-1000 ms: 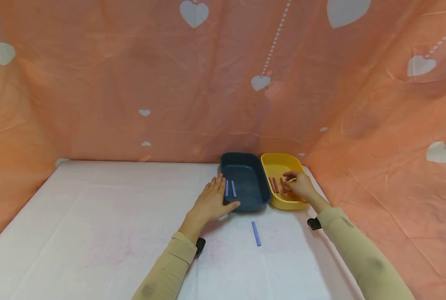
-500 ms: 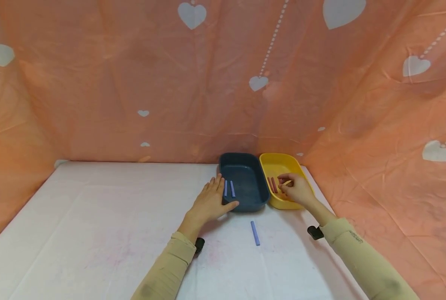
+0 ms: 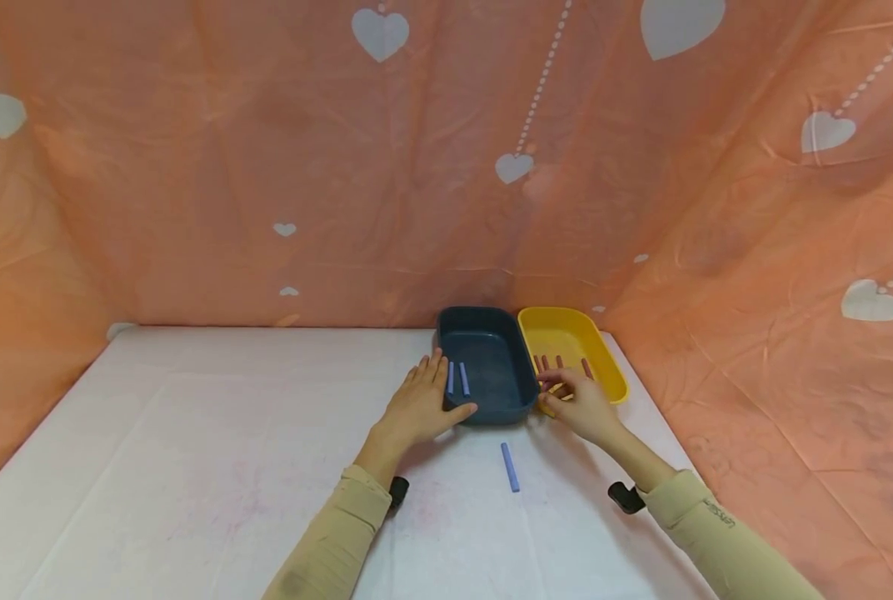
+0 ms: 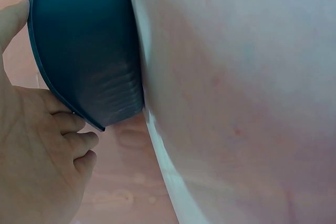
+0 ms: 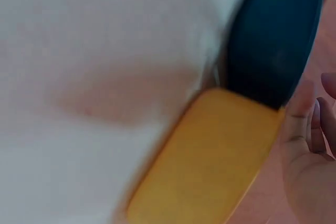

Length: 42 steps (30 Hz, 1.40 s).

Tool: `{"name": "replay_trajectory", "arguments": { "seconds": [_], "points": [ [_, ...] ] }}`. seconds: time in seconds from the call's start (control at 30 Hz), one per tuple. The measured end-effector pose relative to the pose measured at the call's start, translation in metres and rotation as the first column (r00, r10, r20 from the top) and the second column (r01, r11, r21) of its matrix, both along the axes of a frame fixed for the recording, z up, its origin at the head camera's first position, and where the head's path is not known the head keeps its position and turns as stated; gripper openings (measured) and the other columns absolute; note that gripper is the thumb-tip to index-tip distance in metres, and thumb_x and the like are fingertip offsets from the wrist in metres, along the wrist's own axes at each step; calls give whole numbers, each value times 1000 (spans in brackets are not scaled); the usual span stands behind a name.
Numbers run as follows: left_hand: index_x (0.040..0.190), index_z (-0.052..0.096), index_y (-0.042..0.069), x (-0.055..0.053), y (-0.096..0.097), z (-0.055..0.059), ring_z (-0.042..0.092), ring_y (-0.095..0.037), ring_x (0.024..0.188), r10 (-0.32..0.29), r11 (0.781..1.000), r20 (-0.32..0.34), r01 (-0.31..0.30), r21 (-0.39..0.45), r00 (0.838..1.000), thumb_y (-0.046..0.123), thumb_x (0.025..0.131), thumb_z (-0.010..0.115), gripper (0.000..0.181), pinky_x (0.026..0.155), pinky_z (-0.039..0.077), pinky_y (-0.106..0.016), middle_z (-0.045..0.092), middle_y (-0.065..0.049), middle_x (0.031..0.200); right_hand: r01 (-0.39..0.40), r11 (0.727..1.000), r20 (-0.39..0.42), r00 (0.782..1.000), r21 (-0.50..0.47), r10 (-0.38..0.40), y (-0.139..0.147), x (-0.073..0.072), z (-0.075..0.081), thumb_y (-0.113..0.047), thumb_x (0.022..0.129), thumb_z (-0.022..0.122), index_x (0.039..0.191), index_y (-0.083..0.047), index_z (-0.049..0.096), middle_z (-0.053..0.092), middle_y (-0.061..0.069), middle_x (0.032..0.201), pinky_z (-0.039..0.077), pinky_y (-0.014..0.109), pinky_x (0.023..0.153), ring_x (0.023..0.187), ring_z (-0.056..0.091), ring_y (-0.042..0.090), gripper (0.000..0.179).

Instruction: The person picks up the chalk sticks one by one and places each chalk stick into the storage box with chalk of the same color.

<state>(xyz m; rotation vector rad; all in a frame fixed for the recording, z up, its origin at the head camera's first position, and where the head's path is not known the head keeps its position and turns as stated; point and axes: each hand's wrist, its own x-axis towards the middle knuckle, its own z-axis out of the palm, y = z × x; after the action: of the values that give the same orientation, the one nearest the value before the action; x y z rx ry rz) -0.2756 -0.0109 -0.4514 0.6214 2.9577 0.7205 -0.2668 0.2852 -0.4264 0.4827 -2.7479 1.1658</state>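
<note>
My left hand (image 3: 416,404) rests at the left rim of a dark blue tray (image 3: 501,358), its fingers straight and its thumb at the front corner. Two periwinkle chalk sticks (image 3: 465,379) lie inside that tray. A yellow tray (image 3: 555,333) stands right beside it with several red chalk sticks (image 3: 586,368) in it. Over the front left of the yellow tray is my right hand (image 3: 581,408), loosely bent, with nothing seen between thumb and fingers; in the right wrist view those fingers (image 5: 298,129) are above the yellow rim. The right hand partly covers some red sticks.
One more periwinkle chalk stick (image 3: 510,467) lies on the white tabletop (image 3: 214,433) in front of the trays. An orange curtain (image 3: 416,208) with pale hearts hangs behind and on both sides.
My right hand has moved left and nearer, from the right side of the yellow tray to its front left corner, uncovering a red chalk stick. The left hand holds its place.
</note>
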Motion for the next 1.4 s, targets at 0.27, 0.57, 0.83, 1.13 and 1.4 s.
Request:
{"name": "replay_trajectory", "arguments": {
  "seconds": [0.27, 0.57, 0.83, 1.13, 1.4],
  "points": [
    [163, 19, -4, 1, 1, 1, 14, -36, 159, 7, 1000, -16, -7, 1, 1000, 65, 98, 57, 102, 129, 15, -48, 11, -18, 173, -54, 996, 46, 997, -65, 57, -8, 25, -12, 2, 92, 73, 118, 5, 70, 67, 12, 102, 56, 20, 68, 85, 64, 22, 27],
    [163, 19, -4, 1, 2, 0, 14, -36, 159, 11, 1000, -22, -11, 0, 1000, 64, 98, 58, 102, 129, 15, -48, 12, -18, 173, -137, 989, 77, 987, -58, 141, -13, 39, -23, -2, 91, 75, 117, 6, 71, 70, 12, 101, 57, 23, 67, 79, 64, 13, 28],
    [163, 20, -5, 1, 2, 1, 16, -37, 159, 8, 1000, -26, -8, 9, 1000, 63, 98, 59, 102, 129, 16, -49, 13, -20, 172, -184, 982, 162, 969, -37, 188, -20, 44, -30, -7, 90, 76, 118, 7, 69, 66, 10, 99, 56, 22, 61, 75, 61, 10, 32],
    [163, 19, -5, 2, 1, 2, 15, -37, 159, 6, 1000, -24, -6, 4, 1000, 64, 98, 58, 102, 129, 15, -48, 12, -19, 173, -202, 978, 155, 969, 45, 193, -31, 46, -37, -7, 87, 80, 118, 3, 71, 67, 6, 96, 51, 21, 62, 73, 54, 5, 34],
    [163, 20, -5, 3, 2, 4, 15, -37, 159, 7, 1000, -18, -7, 2, 1000, 64, 98, 58, 102, 129, 15, -48, 12, -19, 173, -207, 976, 197, 962, 70, 190, -38, 45, -38, -11, 88, 82, 119, 2, 71, 67, 6, 98, 50, 21, 60, 70, 54, 7, 36]
  ]
}}
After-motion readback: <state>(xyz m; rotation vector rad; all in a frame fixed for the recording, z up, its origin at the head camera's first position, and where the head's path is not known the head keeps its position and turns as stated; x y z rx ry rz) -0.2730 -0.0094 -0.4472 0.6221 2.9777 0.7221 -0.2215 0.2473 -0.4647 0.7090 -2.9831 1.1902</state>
